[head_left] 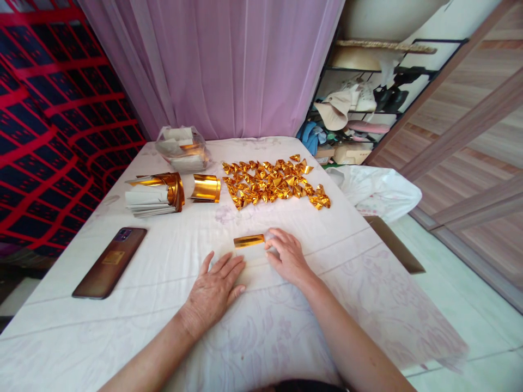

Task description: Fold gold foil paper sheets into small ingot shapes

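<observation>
A small gold foil paper (249, 240), partly folded into a narrow strip, lies on the white cloth in front of me. My left hand (216, 288) rests flat, fingers spread, pressing the sheet's near white part just below the strip. Fingertips of my right hand (286, 255) touch the strip's right end. Farther back lies a spread of several folded gold ingot shapes (273, 182).
A stack of gold-and-white sheets (154, 195) and a curled gold sheet (205, 188) sit at the left, a plastic bag of paper (182, 148) behind them. A dark phone (110, 262) lies near the left edge. A white bag (376, 188) hangs off the table's right side.
</observation>
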